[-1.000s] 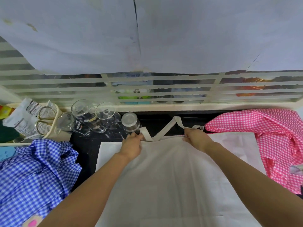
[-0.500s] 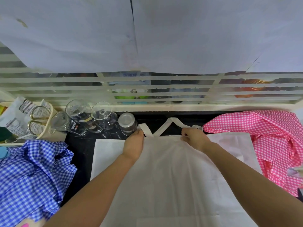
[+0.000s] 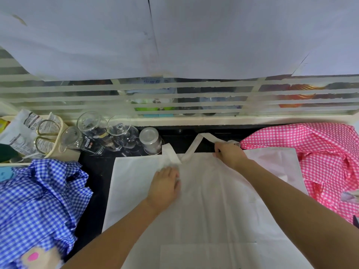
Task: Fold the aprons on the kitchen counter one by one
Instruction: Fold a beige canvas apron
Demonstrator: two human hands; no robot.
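Observation:
A white apron [image 3: 206,206] lies spread flat on the black counter [image 3: 95,183], its neck strap [image 3: 196,146] looping toward the back wall. My left hand [image 3: 165,185] rests flat on the cloth just below where the strap crosses. My right hand [image 3: 229,154] grips the apron's top edge where the strap joins at the right. A crumpled blue checked apron [image 3: 38,206] lies at the left and a crumpled pink checked apron [image 3: 314,158] at the right.
Several upturned glasses [image 3: 101,133] and a steel cup [image 3: 150,140] stand at the back left of the counter, close to the apron's top edge. A basket [image 3: 58,150] with scissors and packets sits at the far left. A slatted window ledge [image 3: 194,121] runs behind.
My left hand has let go of the apron's top left corner and slid down toward me, now flat on the cloth. My right hand has stayed on the top right edge.

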